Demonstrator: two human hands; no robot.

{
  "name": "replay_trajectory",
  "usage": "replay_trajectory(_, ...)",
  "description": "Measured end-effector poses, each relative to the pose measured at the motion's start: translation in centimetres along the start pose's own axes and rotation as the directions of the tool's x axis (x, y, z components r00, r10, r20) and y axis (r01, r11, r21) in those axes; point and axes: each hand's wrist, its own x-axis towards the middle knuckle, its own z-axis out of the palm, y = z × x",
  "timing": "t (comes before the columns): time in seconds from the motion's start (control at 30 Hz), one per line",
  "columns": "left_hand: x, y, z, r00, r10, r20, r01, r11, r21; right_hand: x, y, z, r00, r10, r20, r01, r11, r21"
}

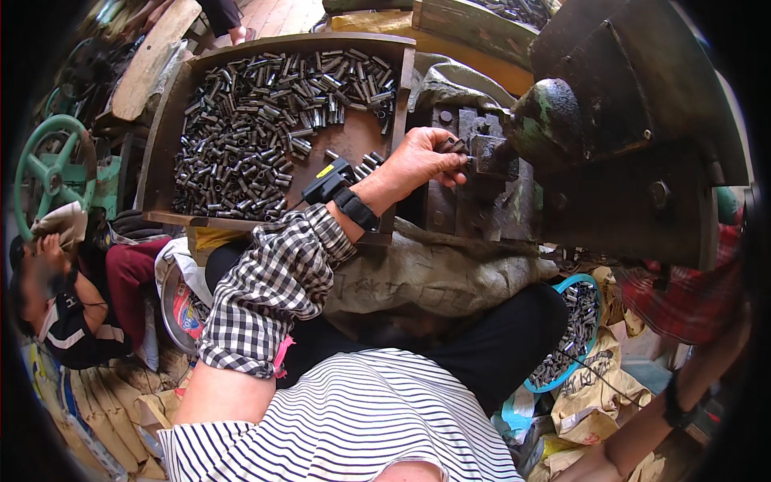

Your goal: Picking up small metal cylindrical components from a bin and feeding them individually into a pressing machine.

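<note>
Left grip: the left hand (438, 158), just right of the tray (356, 135), has thumb and fingertips pinching small dark tubes (451, 147) at the machine (498, 165). Fingers cover part of them; I can't count them or see if they touch metal. Right grip: can't tell; I lose the right hand (720, 352) in the dark rim, far right of the tray, past a black band (681, 404). A black box (328, 181) with a yellow label hides part of the tray's near right corner. Top of the machine is cut off. A co-worker (76, 317), left of the tray, is half lost at the rim.

Materials: the tray has straight wooden walls, scuffed brown bottom, heaped with short, hollow, shiny metal pieces (241, 136). Machine: blocky, grimy dark steel, flaking green paint. Sack (434, 277) nearer than the tray: coarse, creased, grey-brown.
</note>
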Motion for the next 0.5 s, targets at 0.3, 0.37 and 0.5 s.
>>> replay_trajectory(0.3, -0.6, 1.0, 1.6, 0.992, 0.082, -0.095, -0.054, 0.963, 0.266, -6.1, 12.4, -1.0, 0.999, 0.033, -0.03, -0.02, 0.935, 0.354)
replay_trajectory(0.37, -1.1, 1.8, 1.0, 0.996, 0.037, -0.087, -0.005, 0.942, 0.337, -3.8, 9.9, -0.8, 0.978, -0.127, -0.163, 0.157, 0.97, 0.186)
replay_trajectory(0.5, -1.9, 2.3, -0.2, 0.99, 0.042, -0.138, 0.052, 0.786, 0.616, 0.5, 6.9, -5.9, 0.994, -0.103, -0.044, 0.109, 0.982, 0.153)
